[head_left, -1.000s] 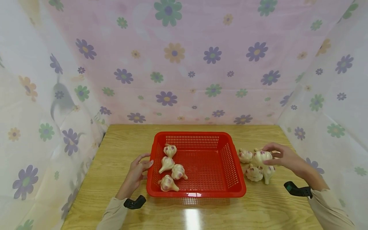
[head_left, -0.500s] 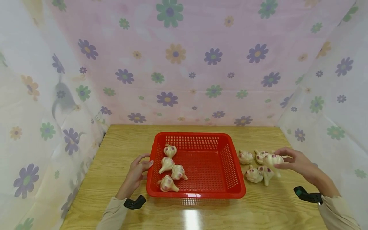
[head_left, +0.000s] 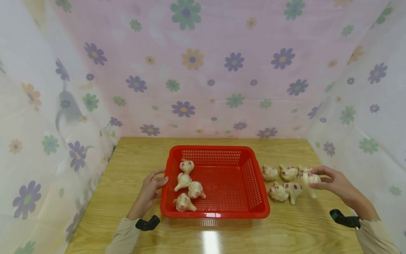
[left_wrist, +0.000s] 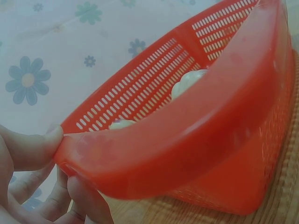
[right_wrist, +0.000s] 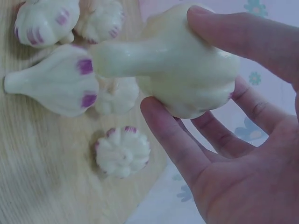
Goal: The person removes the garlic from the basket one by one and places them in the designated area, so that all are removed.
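My left hand [head_left: 150, 188] grips the left rim of a red plastic basket [head_left: 215, 214]; in the left wrist view the thumb [left_wrist: 32, 149] lies on top of the rim and fingers curl beneath. On the right, my right hand [head_left: 340, 187] pinches a garlic bulb [head_left: 309, 179] between thumb and fingers. The right wrist view shows this held garlic bulb [right_wrist: 187, 70] above other bulbs, its stalk pointing left. Several garlic bulbs lie on the table beside the basket, among them a garlic bulb [head_left: 293, 191] near the held one and another garlic bulb [head_left: 270, 173] by the basket's right wall.
Inside the basket, several garlic bulbs, including one garlic bulb [head_left: 184, 203], sit along the left side. The basket stands mid-way on a wooden table [head_left: 136, 151]. Flower-printed cloth [head_left: 209, 88] hangs behind and at both sides.
The right hand has moved rightward with the garlic bulb, away from the basket, uncovering bulbs on the table. My left hand keeps its hold on the basket rim.
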The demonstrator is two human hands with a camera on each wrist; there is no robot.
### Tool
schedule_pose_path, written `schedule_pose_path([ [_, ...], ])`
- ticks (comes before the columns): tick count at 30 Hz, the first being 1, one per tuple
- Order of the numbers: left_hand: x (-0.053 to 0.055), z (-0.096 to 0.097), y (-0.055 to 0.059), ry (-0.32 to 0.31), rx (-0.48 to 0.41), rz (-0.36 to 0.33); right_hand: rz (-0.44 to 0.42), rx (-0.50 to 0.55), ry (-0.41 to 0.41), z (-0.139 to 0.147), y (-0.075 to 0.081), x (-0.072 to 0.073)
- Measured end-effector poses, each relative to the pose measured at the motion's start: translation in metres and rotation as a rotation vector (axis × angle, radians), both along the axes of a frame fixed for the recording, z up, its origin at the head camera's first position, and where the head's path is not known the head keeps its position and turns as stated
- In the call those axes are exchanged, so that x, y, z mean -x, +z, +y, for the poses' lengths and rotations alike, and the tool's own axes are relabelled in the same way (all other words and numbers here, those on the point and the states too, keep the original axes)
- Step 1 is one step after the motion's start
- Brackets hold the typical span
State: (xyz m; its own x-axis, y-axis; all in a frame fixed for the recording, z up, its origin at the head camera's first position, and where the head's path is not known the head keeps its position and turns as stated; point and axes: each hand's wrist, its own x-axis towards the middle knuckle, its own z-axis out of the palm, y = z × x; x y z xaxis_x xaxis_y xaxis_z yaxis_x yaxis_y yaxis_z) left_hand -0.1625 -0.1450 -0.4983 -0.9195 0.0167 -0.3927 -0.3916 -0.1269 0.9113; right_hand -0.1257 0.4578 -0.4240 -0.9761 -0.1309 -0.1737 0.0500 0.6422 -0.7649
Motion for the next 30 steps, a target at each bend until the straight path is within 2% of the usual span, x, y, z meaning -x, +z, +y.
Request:
schedule_pose_path([
  [16, 0.001, -0.003, 0.001, 0.002, -0.003, 0.000, -0.073, -0.053, -0.119, 0.018, -0.028, -0.006],
  [23, 0.000, -0.002, -0.001, 0.002, -0.002, -0.002, -0.072, -0.074, -0.108, 0.029, -0.043, -0.009],
  [30, 0.002, -0.001, -0.003, 0.000, -0.002, -0.005, -0.072, -0.081, -0.149, 0.033, -0.057, -0.009],
])
